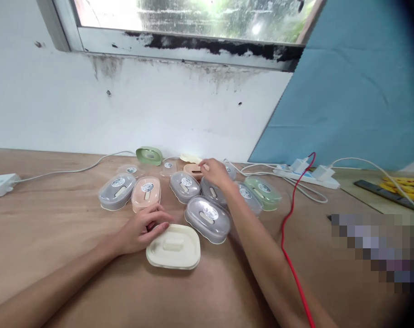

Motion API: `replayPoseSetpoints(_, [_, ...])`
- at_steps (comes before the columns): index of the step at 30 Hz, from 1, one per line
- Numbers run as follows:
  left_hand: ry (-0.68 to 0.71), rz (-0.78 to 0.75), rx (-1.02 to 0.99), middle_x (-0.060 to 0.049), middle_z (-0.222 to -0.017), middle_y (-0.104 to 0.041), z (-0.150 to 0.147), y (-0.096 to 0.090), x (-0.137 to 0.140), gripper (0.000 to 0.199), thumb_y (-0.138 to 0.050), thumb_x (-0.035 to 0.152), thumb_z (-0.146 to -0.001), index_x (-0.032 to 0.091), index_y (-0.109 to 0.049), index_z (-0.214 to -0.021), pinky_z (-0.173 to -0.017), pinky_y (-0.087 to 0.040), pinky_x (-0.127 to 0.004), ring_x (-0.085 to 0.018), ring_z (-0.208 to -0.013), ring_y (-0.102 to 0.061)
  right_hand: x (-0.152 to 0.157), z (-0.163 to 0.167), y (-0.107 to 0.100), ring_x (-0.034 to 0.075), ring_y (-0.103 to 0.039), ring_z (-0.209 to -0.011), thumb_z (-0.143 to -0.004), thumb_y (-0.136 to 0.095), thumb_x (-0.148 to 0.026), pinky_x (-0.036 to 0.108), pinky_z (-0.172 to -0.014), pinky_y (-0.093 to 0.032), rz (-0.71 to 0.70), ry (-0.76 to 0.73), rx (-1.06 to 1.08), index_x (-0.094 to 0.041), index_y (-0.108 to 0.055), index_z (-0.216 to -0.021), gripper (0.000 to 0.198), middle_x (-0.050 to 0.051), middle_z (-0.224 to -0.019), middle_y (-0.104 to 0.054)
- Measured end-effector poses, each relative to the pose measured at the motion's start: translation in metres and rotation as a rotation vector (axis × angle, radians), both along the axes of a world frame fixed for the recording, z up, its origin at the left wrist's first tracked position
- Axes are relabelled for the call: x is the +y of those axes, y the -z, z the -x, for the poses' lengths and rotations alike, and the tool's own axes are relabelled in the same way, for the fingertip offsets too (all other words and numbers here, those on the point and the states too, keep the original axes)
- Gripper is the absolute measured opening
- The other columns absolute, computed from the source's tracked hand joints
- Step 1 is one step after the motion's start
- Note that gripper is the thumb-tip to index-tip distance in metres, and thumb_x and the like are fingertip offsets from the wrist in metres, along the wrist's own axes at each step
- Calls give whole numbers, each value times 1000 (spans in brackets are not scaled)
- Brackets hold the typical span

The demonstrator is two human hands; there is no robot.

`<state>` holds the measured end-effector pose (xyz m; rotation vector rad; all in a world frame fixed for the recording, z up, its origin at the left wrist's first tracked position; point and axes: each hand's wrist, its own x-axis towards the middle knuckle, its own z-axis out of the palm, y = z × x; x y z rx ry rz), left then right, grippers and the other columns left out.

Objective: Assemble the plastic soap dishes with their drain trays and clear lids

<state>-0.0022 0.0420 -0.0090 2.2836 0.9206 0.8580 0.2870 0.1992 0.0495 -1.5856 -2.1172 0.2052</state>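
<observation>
Over the desk (pixel 63 214), the left hand (pixel 141 230) is held loosely curled, thumb parted from the other fingers; the cream piece (pixel 189 248) is placed just right of them, its upper-left rim overlapped by the thumb tip. Farther right, the peach box (pixel 190 170) is overlapped at its right end by the right hand's (pixel 213 172) bent fingers; whether it is pinched cannot be told.

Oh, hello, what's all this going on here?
A person's left hand is at the rim of a cream oval piece lying on the table. The right hand is farther back, at a peach-coloured piece; whether it grips that, I can't tell. A grey case with a clear cover lies beside the cream piece, with more covered cases behind.
</observation>
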Motion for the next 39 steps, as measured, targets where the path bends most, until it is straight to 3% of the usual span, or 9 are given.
replayPoseSetpoints(2, [9, 13, -1, -10, -110, -67, 0, -1, -1, 30, -53, 37, -110, 20, -76, -120, -71, -52, -30, -16, -80, -61, 8, -5, 9, 41, -65, -133, -99, -58, -25, 69, -122, -36, 65, 26, -58, -21, -82, -115, 29, 16, -137, -75])
replayPoseSetpoints(5, [39, 20, 6, -10, -114, -66, 0, -2, -2, 28, -55, 35, -109, 21, -75, -124, -79, -55, -31, -19, -92, -65, 12, -8, 20, 46, -58, -142, -98, -63, -36, 78, -124, -23, 142, 30, -132, -26, -82, -124, 34, 14, -148, -69])
replayPoseSetpoints(15, [44, 33, 45, -10, -117, -65, 0, -3, -3, 30, -53, 37, -111, 22, -73, -127, -85, -55, -33, -21, -99, -66, 16, -3, 16, 50, -39, -156, -101, -59, -49, 83, -125, -10, 277, 68, -266, -29, -72, -145, 50, 16, -164, -53])
replayPoseSetpoints(20, [42, 15, 67, -10, -118, -66, 0, -1, -2, 32, -51, 40, -112, 22, -72, -126, -88, -55, -35, -21, -101, -66, 14, 1, 12, 51, -31, -159, -99, -60, -56, 82, -124, -11, 315, 133, -277, -31, -67, -150, 58, 20, -169, -44])
replayPoseSetpoints(25, [46, 5, 73, -10, -119, -65, 1, -1, -2, 32, -51, 40, -112, 22, -72, -127, -90, -55, -36, -21, -101, -66, 12, 3, 11, 49, -35, -156, -97, -63, -54, 76, -126, -14, 301, 171, -272, -28, -76, -137, 49, 18, -167, -46])
replayPoseSetpoints(31, [46, -10, 72, -11, -120, -65, 0, -1, -2, 34, -50, 42, -112, 22, -72, -128, -92, -56, -37, -22, -102, -66, 12, 2, 12, 49, -33, -156, -97, -63, -53, 73, -126, -14, 311, 165, -267, -29, -76, -135, 47, 17, -165, -46])
replayPoseSetpoints(39, [76, -14, 69, -11, -121, -65, 3, 0, -1, 35, -49, 43, -113, 22, -70, -131, -96, -55, -39, -24, -107, -66, 13, 2, 15, 45, -38, -149, -89, -71, -56, 72, -122, -22, 259, 172, -236, -22, -76, -111, 41, 19, -151, -49])
